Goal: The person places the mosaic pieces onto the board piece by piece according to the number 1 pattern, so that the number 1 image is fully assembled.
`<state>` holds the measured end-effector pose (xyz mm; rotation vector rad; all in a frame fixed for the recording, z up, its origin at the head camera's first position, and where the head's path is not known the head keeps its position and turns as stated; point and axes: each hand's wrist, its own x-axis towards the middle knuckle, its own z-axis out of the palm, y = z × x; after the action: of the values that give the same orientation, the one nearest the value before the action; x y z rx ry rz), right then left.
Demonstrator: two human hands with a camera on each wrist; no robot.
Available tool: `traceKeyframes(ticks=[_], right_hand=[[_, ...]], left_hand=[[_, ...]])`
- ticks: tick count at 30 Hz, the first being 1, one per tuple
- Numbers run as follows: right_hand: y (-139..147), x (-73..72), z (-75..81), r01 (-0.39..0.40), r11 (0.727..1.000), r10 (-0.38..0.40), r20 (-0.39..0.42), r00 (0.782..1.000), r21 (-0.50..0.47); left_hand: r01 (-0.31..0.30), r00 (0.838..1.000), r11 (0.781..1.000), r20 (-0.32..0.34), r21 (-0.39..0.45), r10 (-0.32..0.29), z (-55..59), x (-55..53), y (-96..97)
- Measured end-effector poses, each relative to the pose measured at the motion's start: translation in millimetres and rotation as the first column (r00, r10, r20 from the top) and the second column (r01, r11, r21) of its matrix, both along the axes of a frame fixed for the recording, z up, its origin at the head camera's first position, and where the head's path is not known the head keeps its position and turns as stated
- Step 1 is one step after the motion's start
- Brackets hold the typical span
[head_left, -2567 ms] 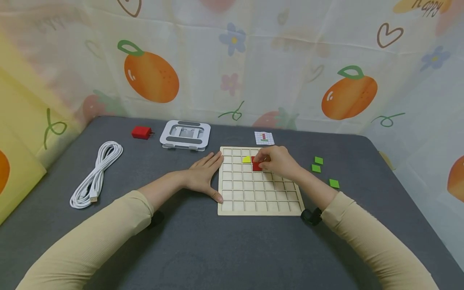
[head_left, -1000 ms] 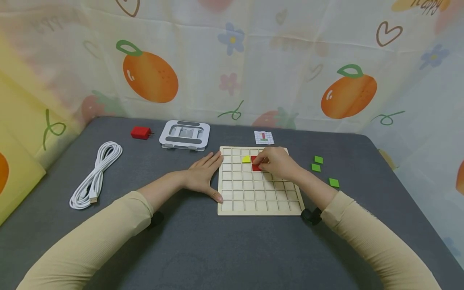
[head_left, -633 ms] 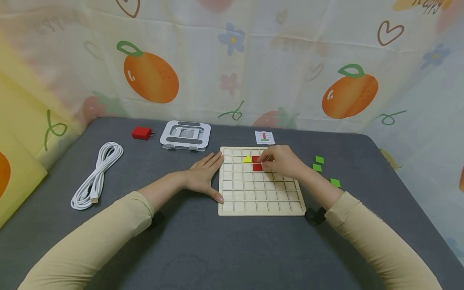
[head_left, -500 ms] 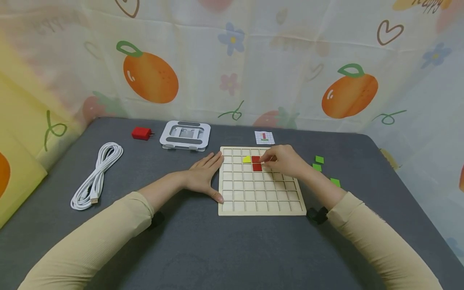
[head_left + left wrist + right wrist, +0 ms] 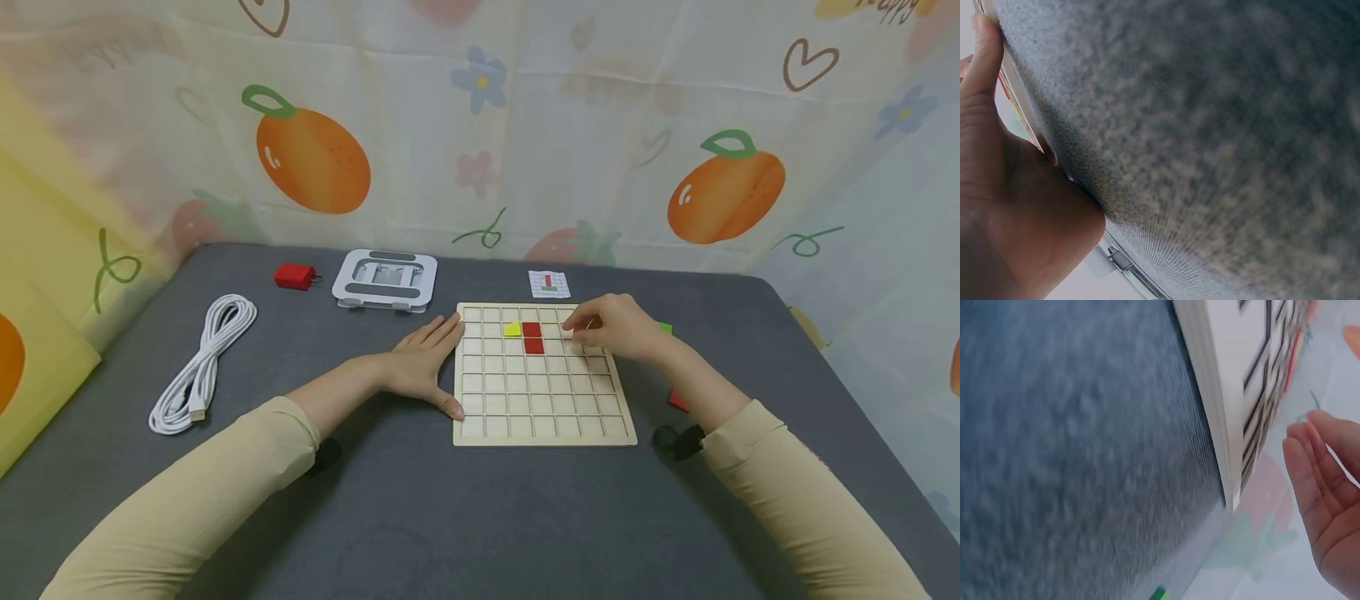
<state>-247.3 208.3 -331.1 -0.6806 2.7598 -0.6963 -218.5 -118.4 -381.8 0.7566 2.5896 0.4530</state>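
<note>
I read the step in hand as setting coloured tiles into the cells of the wooden grid board [image 5: 545, 442], probably at a gap between two placings. Two red tiles [image 5: 533, 345] sit in adjoining cells, one behind the other, in the board's far half. A yellow tile [image 5: 512, 330] lies just left of the farther one (a little askew, as far as I can judge from here). Beyond the board's far edge is a small printed card [image 5: 549, 284], red over green, its squares too small for me to count.

To my eye the next move calls for a light pinch on a loose piece right of the board: I make out a green tile [image 5: 666, 327] and, nearer, a third red tile [image 5: 678, 401], both partly hidden by the right arm [image 5: 712, 387].

The right hand [image 5: 618, 327] hovers over the board's far right part, fingers bent toward the thumb; I see nothing in its grasp. The left hand [image 5: 420, 367] is spread along the board's left edge, touching it without gripping; I would want it there as a brace.
</note>
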Motion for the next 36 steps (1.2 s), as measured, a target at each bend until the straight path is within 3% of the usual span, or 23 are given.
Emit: traceKeyframes(ticks=[7, 15, 21, 28, 36], right_hand=[[21, 0.4, 9.1, -0.011, 1.000, 0.013, 0.056, 0.998, -0.022], [45, 0.9, 15.9, -0.035, 0.999, 0.031, 0.111, 0.993, 0.037], [66, 2.0, 17.6, -0.035, 0.998, 0.024, 0.190, 0.981, 0.054], [89, 5.3, 19.7, -0.035, 0.998, 0.021, 0.230, 0.973, 0.056], [111, 8.6, 16.4, -0.013, 0.999, -0.003, 0.325, 0.946, 0.047]], left_hand=[[0.003, 1.000, 1.000, 0.002, -0.002, -0.003, -0.7, -1.8, 0.0], [0.005, 1.000, 1.000, 0.007, -0.002, -0.005, 2.6, -0.3, 0.6], [0.008, 1.000, 1.000, 0.006, -0.001, -0.008, 3.9, 0.3, 0.8], [0.010, 1.000, 1.000, 0.005, -0.010, -0.010, 5.1, 1.8, 2.6], [0.005, 1.000, 1.000, 0.010, -0.004, -0.005, 5.6, 1.8, 2.2]])
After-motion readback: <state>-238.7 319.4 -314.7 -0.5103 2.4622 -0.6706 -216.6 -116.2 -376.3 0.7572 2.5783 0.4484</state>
